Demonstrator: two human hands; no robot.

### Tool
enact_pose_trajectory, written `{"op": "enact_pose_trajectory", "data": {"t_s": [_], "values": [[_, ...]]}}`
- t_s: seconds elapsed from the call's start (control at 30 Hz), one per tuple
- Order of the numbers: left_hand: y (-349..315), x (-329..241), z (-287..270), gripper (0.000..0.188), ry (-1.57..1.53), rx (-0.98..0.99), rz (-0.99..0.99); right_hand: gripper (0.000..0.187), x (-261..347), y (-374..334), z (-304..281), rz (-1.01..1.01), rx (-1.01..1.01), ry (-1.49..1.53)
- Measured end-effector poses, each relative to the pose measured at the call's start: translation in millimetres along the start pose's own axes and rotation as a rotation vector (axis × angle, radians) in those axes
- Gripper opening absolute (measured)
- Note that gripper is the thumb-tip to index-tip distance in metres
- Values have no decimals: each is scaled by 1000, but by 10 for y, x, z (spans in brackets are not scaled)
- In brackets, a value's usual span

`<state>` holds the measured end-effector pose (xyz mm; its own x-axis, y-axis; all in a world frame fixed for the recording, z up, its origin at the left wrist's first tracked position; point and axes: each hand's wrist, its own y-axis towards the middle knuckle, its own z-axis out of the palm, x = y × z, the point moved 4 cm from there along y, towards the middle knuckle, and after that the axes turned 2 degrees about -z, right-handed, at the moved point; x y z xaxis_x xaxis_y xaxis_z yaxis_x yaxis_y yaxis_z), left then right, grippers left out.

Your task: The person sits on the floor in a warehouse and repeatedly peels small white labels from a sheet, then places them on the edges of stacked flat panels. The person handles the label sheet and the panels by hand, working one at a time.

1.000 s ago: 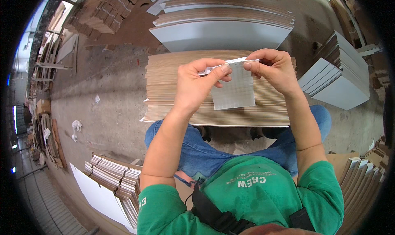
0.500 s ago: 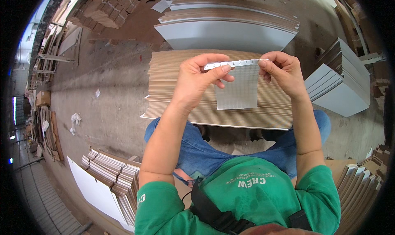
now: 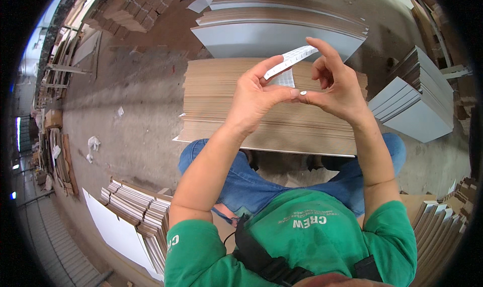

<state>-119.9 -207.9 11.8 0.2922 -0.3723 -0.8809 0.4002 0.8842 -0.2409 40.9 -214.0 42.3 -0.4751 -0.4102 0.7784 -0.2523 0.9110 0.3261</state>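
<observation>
1. The right hand no longer pinches the sheet, which both hands gripped half a second ago; its fingers are now spread, with the index finger raised near the sheet's far end.
2. A small white piece now shows on the right thumb's tip. It may be a label come away from the sheet, though it is too small to be sure.
3. The left hand keeps its pinch on the sheet, alone, between thumb and fingers. The thumb now points across toward the right thumb, and the two tips almost meet.
4. The sheet is above the front stack, at its far side. Its folded white strip now slants up to the right, where it lay nearly level; less of the hanging part shows.
5. The front stack is boards packed edge up, just beyond the person's knees. Behind it lean more boards, a white one foremost; another stack stands to the right.
6. As for containers, a brown box sits at the far left; its contents cannot be made out.
</observation>
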Motion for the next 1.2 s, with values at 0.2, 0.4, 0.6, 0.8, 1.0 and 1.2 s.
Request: {"op": "enact_pose_trajectory", "data": {"t_s": [0.2,0.4,0.6,0.8,1.0,1.2], "values": [[-65,-76,31,66,171,16,210,85,61,56,36,-26,54,-128],[-74,-36,25,60,344,-81,198,87,59,68,65,25,99,-144],[-63,-21,9,57,359,-100,122,89,51,56,74,38,140,-147],[33,104,-132,53,8,-125,37,61,71,-15,14,-157,78,9],[45,113,-158,50,-114,-130,-38,28,100,-91,110,-517,-60,-243],[43,93,-149,50,-108,-141,-88,27,122,-88,167,-607,-75,-325]]}}
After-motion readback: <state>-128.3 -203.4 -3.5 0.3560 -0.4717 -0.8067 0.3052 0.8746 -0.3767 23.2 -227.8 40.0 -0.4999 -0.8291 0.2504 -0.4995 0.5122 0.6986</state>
